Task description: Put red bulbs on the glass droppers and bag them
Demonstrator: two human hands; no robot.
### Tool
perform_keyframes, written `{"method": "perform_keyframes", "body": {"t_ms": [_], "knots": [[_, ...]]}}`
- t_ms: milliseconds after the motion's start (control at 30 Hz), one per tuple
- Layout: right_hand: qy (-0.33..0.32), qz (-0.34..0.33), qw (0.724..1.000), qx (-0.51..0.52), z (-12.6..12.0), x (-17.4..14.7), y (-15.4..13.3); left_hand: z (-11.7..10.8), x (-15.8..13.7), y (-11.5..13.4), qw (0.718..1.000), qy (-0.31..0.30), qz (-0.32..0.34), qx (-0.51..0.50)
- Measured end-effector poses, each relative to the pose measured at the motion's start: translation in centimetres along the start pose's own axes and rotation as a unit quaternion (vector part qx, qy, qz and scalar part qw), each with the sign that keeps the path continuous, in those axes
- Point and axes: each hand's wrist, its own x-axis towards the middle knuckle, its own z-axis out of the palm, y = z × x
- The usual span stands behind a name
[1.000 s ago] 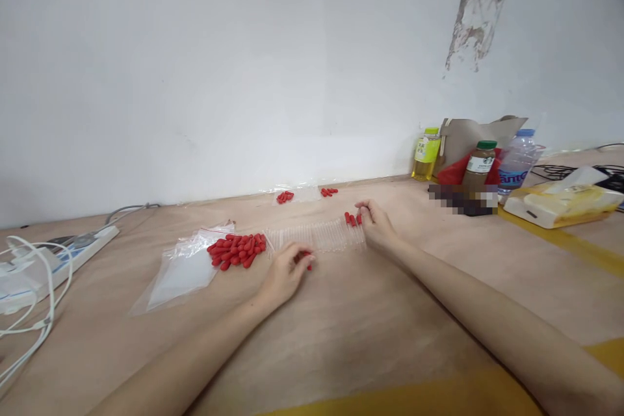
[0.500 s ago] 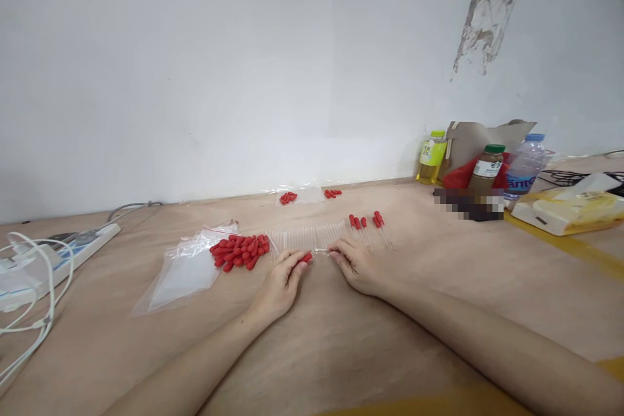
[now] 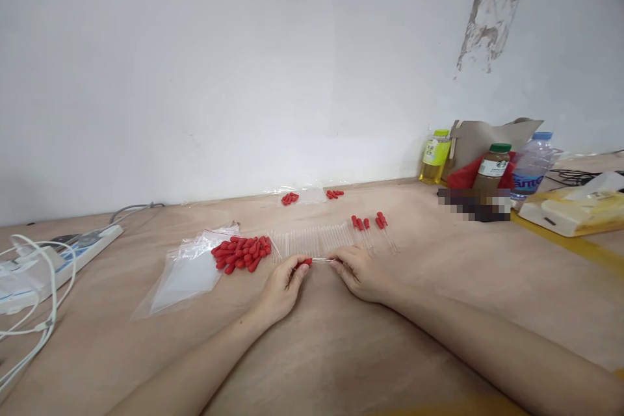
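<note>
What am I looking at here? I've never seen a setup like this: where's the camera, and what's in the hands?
There is no machine: a person works bare-handed, filmed by one head-worn camera looking forward and down. The left hand pinches a red bulb; the right hand grips a thin clear tube that reaches toward it. Beyond them, on the brown surface, lies a row of clear tubes. To its left are heaped red bulbs and clear plastic bags; to its right, red-ended tubes.
</note>
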Motion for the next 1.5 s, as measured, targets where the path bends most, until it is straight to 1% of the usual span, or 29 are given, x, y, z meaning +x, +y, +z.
{"method": "perform_keyframes", "body": {"t_ms": [200, 267, 367, 467, 567, 667, 833, 933, 1133, 1233, 1333, 1367, 1400, 1433, 1467, 1500], "knots": [[-0.003, -0.022, 1.000, -0.005, 0.3, 0.0, 0.6, 0.1, -0.2, -0.3, 1.000, 0.007, -0.001, 0.016], [-0.008, -0.032, 0.999, -0.004, 0.3, 0.0, 0.7, 0.2, -0.3, -0.3, 1.000, 0.011, 0.011, 0.022], [-0.024, -0.049, 0.998, -0.013, 0.0, 0.1, 0.9, 0.1, -0.4, -0.1, 0.999, 0.009, 0.046, 0.019], [-0.032, -0.069, 0.995, -0.057, -0.3, 0.1, 0.9, 0.1, -0.6, 0.2, 0.997, -0.007, 0.074, 0.024], [-0.028, -0.083, 0.990, -0.114, -0.5, 0.0, 0.7, 0.1, -0.7, 0.3, 0.995, -0.009, 0.085, 0.045], [-0.024, -0.090, 0.986, -0.141, -0.5, -0.3, 0.2, 0.1, -0.7, 0.4, 0.993, -0.012, 0.090, 0.073], [-0.026, -0.097, 0.987, -0.125, -0.5, -0.5, -0.7, 0.1, -0.9, 0.6, 0.988, -0.039, 0.105, 0.109], [-0.032, -0.085, 0.989, -0.119, -0.4, -0.4, -0.9, 0.1, -0.9, 0.6, 0.986, -0.043, 0.117, 0.113], [-0.076, -0.069, 0.990, -0.100, -0.6, -0.2, -1.4, -0.2, -0.7, 0.4, 0.976, -0.062, 0.163, 0.128], [-0.108, -0.065, 0.985, -0.117, -1.3, 0.0, -1.9, -0.3, -0.6, 0.2, 0.974, -0.051, 0.172, 0.136], [-0.127, -0.065, 0.976, -0.162, -2.5, 0.5, -1.5, -0.5, -0.6, 0.0, 0.977, -0.004, 0.151, 0.152], [-0.122, -0.054, 0.976, -0.174, -3.1, 0.8, -1.1, -0.6, -0.7, -0.1, 0.978, 0.013, 0.139, 0.157], [-0.107, -0.029, 0.977, -0.181, -3.7, 1.0, -0.4, -0.6, -0.7, -0.2, 0.979, 0.025, 0.126, 0.159], [-0.085, 0.010, 0.979, -0.185, -4.3, 1.3, 0.5, -0.7, -0.8, -0.2, 0.980, 0.029, 0.114, 0.158], [-0.054, 0.065, 0.979, -0.185, -5.0, 1.5, 1.5, -0.7, -0.8, -0.3, 0.982, 0.024, 0.106, 0.153], [-0.023, 0.127, 0.973, -0.189, -5.6, 1.7, 2.7, -0.7, -0.9, -0.3, 0.984, 0.012, 0.100, 0.145]]}}
